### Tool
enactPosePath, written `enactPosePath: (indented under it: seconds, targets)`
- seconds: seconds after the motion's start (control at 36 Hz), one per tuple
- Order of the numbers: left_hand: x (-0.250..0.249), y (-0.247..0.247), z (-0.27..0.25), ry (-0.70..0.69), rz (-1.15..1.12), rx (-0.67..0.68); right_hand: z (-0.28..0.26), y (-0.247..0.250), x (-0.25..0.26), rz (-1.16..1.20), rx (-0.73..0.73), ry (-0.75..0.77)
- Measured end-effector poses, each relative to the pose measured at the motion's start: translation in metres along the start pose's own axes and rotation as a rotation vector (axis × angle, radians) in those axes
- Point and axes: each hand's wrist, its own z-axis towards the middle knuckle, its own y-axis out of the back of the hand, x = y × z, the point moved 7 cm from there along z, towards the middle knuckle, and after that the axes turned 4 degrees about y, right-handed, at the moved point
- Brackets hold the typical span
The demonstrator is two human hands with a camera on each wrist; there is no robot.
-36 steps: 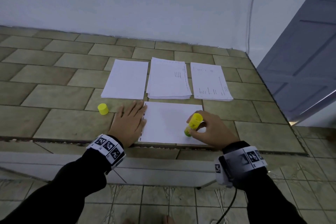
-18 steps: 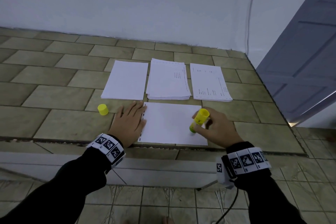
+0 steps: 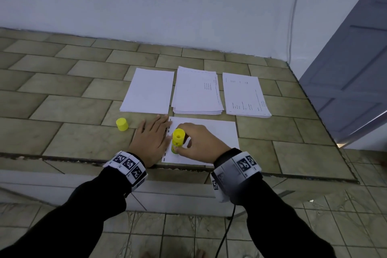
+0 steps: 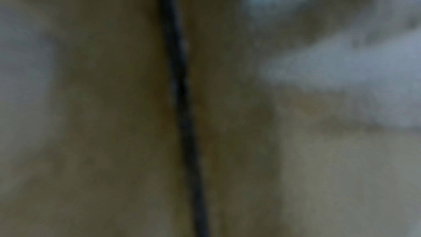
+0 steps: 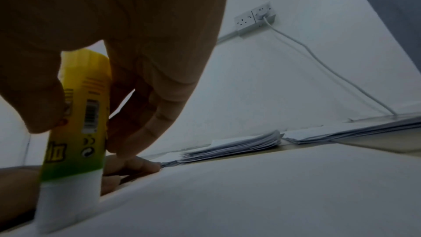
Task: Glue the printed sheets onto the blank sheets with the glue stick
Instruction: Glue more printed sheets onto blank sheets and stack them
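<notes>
**Two hands at the near sheet, glue stick on its left edge**

Leftmost on the tiled desk [image 3: 62, 111] stands the yellow cap [image 3: 122, 124], apart from everything else. Next comes the left hand [image 3: 151, 141], fingers straight and flat, pressing down beside the punched left margin of the near sheet [image 3: 215, 134]. Just right of it, the right hand [image 3: 199, 142] pinches the glue stick [image 3: 178, 139] between thumb and fingers, its tip down on that sheet close to the left edge. Behind, from left to right, lie a blank stack [image 3: 149, 91], a thicker middle stack [image 3: 196, 92] and a printed stack [image 3: 244, 95], each near the next but not touching.

Only the head view shows the whole layout. From the right wrist, the glue stick [image 5: 75, 123] appears close up, with a barcode, a green band and a white lower end meeting the paper, and the stacks' edges show side-on. That view alone shows a wall socket [image 5: 255, 17] with a white cable [image 5: 323, 64] running down to the desk. The left wrist view is blurred, giving only tile and a dark grout line [image 4: 182, 105].

A plain pale wall [image 3: 167, 2] rises behind the desk; a grey-blue door [image 3: 351, 69] stands at the right.
</notes>
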Motion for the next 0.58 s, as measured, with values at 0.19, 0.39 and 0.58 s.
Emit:
enactPosePath:
  seconds: [0.19, 0.39, 0.58]
  targets:
    - [0.002, -0.007, -0.001, 0.019, 0.041, 0.031, 0.022, 0.010, -0.009, 0.034, 0.019, -0.065]
    - [0.005, -0.006, -0.001, 0.019, 0.042, 0.011, 0.057, 0.029, -0.029, -0.051, -0.060, -0.122]
    - [0.002, -0.003, -0.002, 0.023, 0.016, 0.006, 0.061, 0.043, -0.048, -0.051, -0.125, -0.200]
